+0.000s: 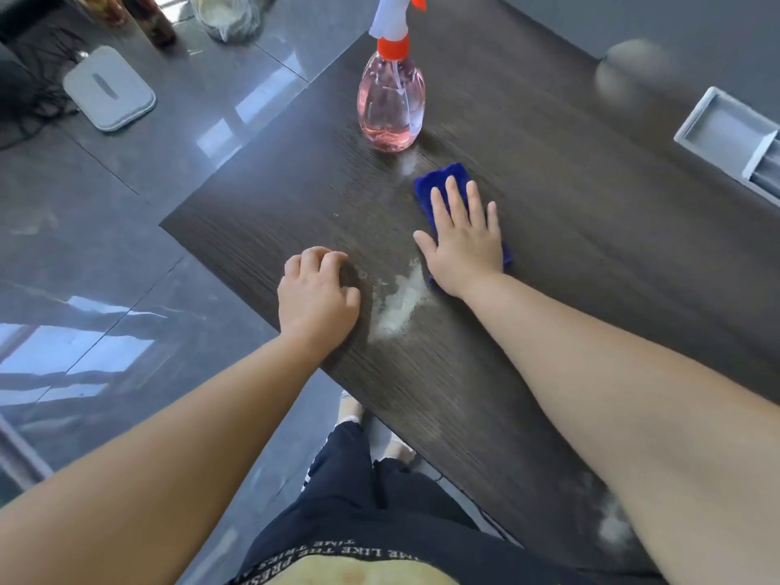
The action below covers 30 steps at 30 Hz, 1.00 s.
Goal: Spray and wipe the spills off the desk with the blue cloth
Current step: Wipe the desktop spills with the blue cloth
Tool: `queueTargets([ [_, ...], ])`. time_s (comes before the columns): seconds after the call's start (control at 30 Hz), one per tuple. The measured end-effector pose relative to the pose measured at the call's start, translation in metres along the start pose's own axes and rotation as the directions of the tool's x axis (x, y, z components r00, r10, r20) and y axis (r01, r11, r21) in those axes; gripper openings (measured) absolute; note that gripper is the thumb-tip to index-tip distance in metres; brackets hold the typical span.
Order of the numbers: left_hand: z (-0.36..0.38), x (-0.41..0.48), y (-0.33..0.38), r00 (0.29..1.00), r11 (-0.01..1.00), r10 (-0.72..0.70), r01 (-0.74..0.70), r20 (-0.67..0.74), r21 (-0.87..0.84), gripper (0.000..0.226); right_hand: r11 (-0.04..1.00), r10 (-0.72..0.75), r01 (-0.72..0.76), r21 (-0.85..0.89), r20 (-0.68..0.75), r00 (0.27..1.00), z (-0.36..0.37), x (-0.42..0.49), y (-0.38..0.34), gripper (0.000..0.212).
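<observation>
The right hand (462,234) lies flat and open on the cloth (443,179), pressing it to the tabletop (548,162); the left hand (316,293) rests loosely curled, holding nothing. A wide sweep could knock over the bottle (390,103) (close ahead) or smear the spill (399,304).

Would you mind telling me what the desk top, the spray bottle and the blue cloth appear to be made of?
Desk top: dark wood or a wood-look laminate, matte, with fine straight grain lines; which of the two is unclear. Spray bottle: clear plastic by the look of it, glossy, pink liquid showing through, with an orange collar. Blue cloth: soft fabric, probably microfibre, folded flat under the right hand.
</observation>
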<state>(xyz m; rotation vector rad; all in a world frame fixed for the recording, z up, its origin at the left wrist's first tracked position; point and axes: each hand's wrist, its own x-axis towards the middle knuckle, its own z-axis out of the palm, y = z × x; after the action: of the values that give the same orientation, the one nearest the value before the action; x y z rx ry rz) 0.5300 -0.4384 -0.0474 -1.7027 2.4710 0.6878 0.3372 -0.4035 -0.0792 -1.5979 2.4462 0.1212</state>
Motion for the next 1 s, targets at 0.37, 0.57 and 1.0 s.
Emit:
queueTargets([
  [0.37,-0.01,-0.017,-0.019,0.997,0.989,-0.076,0.075,-0.002,-0.125,0.048,0.966,-0.259,0.26,-0.013,0.029,0.965,0.007,-0.015,0.02,0.06],
  [0.57,-0.017,-0.015,-0.031,0.999,0.994,-0.041,0.044,0.024,-0.099,0.05,0.948,-0.318,0.319,-0.012,0.071,0.946,0.007,-0.035,-0.058,0.065],
  [1.0,-0.016,-0.007,-0.049,0.999,0.972,-0.05,0.044,-0.021,-0.231,0.04,0.797,-0.598,0.603,-0.027,0.102,0.795,0.007,-0.019,-0.075,0.062],
])
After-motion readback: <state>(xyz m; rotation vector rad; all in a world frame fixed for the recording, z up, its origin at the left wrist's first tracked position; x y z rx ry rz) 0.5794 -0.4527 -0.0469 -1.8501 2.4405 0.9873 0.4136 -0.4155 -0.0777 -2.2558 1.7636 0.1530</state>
